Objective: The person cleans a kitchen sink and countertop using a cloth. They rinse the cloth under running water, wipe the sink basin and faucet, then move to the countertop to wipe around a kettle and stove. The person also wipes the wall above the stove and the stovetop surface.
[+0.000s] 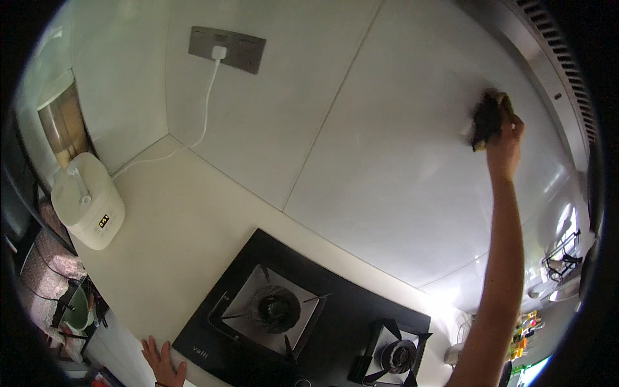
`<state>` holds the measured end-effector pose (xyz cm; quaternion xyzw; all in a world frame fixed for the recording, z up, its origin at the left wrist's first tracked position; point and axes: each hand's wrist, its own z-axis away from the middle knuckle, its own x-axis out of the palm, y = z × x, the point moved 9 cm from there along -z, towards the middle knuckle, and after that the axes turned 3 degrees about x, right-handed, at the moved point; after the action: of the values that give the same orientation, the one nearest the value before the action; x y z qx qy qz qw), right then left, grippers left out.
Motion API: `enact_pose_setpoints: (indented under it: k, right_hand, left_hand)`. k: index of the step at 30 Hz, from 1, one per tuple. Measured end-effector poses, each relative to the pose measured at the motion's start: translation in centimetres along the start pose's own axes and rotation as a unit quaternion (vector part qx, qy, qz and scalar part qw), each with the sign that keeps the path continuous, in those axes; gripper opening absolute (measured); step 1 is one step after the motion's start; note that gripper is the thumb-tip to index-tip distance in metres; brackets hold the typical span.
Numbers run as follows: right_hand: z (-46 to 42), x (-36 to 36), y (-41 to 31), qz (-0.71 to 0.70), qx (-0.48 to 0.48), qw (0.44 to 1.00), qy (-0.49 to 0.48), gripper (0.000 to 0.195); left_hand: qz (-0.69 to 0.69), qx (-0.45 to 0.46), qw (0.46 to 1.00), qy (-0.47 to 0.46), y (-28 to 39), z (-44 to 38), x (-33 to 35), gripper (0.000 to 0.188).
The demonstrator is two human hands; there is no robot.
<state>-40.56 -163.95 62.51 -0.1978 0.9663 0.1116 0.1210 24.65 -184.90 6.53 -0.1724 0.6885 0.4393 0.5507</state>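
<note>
My right hand (507, 147), arm stretched up, grips a dark, bunched cleaning cloth (487, 118) with some yellowish parts and presses it against the glossy wall panel (401, 145), just below the range hood. My left hand (164, 365) rests with fingers spread at the front edge of the pale countertop (169, 232), near the left corner of the black gas hob (333, 319); nothing shows in it. The hob has a larger burner (275, 309) and a smaller burner (399, 356) in view.
A white appliance with a lit display (89, 203) stands on the counter at left, its cord running to a wall socket plate (227, 48). The range hood (546, 63) curves along the upper right. Hanging utensils (561, 266) and several bottles (527, 329) are at right.
</note>
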Motion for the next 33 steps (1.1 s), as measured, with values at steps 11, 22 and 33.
enact_pose_setpoints:
  k: [11, 22, 33]
  right_hand:
    - [25.6, 13.0, -26.0, -0.176, -0.247, 0.885, -0.353, 0.028]
    - [40.9, 10.3, 2.9, -0.165, 0.032, 0.755, -0.634, 0.035]
    - [59.6, 10.8, 22.6, 0.050, 0.198, 0.650, -0.732, 0.042]
  left_hand:
    - [-0.004, -0.034, 0.999, -0.022, 0.0, -0.5, 0.0, 0.071]
    - [-0.044, -0.047, 0.997, -0.039, 0.1, -0.5, 0.1, 0.073]
    - [-0.068, 0.002, 0.997, -0.037, -0.4, -0.7, 0.2, 0.071]
